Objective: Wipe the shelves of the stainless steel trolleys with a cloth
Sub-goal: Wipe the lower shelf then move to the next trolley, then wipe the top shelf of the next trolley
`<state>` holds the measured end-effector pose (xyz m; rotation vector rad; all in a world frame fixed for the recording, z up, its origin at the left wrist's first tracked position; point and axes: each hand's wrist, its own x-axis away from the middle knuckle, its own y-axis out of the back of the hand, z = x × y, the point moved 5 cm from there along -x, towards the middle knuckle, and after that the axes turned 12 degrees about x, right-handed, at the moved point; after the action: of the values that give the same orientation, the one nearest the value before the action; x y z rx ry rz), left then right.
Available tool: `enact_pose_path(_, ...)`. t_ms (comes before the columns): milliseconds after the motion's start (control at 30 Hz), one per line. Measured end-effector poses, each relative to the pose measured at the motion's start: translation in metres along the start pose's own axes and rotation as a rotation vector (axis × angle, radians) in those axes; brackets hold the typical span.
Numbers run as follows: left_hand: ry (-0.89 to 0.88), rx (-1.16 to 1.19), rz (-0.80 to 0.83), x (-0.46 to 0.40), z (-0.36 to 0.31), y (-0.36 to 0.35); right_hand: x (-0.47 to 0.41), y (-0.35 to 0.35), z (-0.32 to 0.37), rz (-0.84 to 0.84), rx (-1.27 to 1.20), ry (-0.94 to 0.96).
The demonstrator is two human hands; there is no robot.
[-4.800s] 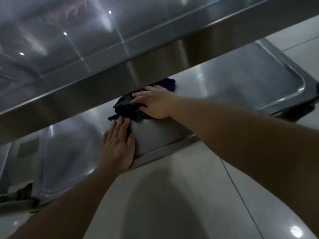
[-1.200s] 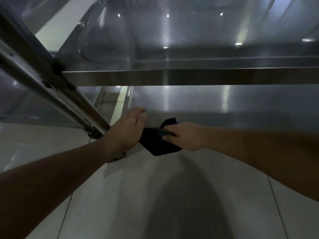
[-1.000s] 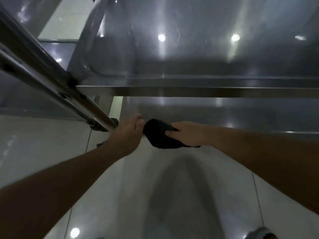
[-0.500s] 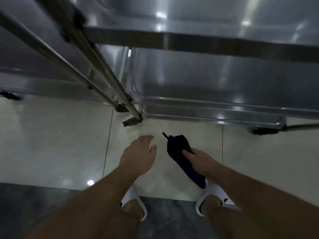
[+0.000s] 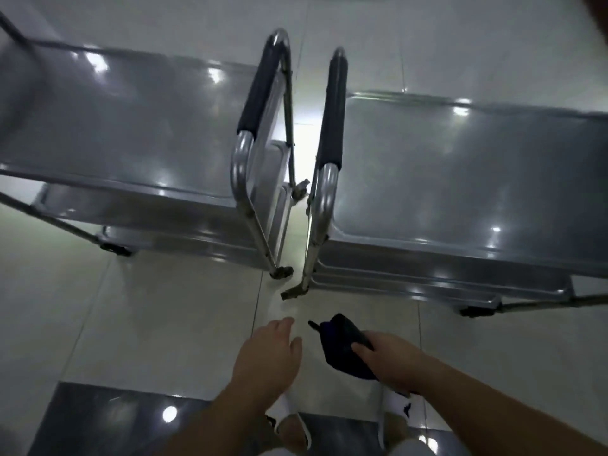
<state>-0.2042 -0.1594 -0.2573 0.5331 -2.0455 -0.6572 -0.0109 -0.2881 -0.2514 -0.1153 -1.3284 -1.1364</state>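
Pale glossy floor tiles (image 5: 171, 324) spread beneath two stainless steel trolleys parked handle to handle, seen from above by a person standing over them. That person's right hand (image 5: 391, 363) grips a dark cloth (image 5: 342, 347) bunched into a compact wad, fingers curled over its near side, apparently to keep it gathered and ready between passes. The cloth's long axis runs from the wrist up and away toward the gap between the trolleys, a thin tail poking out at its far tip. Beside the grip, across a narrow strip of floor, the left hand (image 5: 269, 360) hangs with relaxed fingers and holds nothing. Beyond the cloth and to its right lies the right trolley's top shelf (image 5: 460, 179); beyond and to its left, the left trolley's top shelf (image 5: 131, 126). Both padded handles (image 5: 332, 110) rise well clear of the grip. White slippers (image 5: 289, 413) show directly below both hands. The cloth touches neither trolley at present.
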Motion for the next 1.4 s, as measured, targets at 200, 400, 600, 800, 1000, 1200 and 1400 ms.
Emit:
enact_pose_path(200,0.083,0.039,-0.127,0.054,-0.003,0.095,0.046,0.064,0.092,-0.090,0.248,0.147)
enact_pose_path(400,0.156,0.023,-0.264,0.109,-0.010,0.150,0.058,0.118,0.156,-0.149,0.405,0.284)
enact_pose_path(600,0.248,0.099,-0.435,0.165,0.016,0.198,0.074,0.138,0.236,-0.193,0.623,0.425)
enact_pose_path(800,0.299,0.170,-0.527,0.187,0.070,0.238,0.073,0.133,0.321,-0.159,0.761,0.489)
enact_pose_path(1000,0.290,0.200,-0.523,0.191,0.162,0.291,0.038,0.110,0.420,-0.148,0.766,0.491)
enact_pose_path(1200,0.260,0.196,-0.509,0.197,0.252,0.359,0.020,0.083,0.512,-0.186,0.708,0.443)
enact_pose_path(1400,0.214,0.166,-0.463,0.172,0.308,0.419,-0.002,0.079,0.562,-0.169,0.681,0.379)
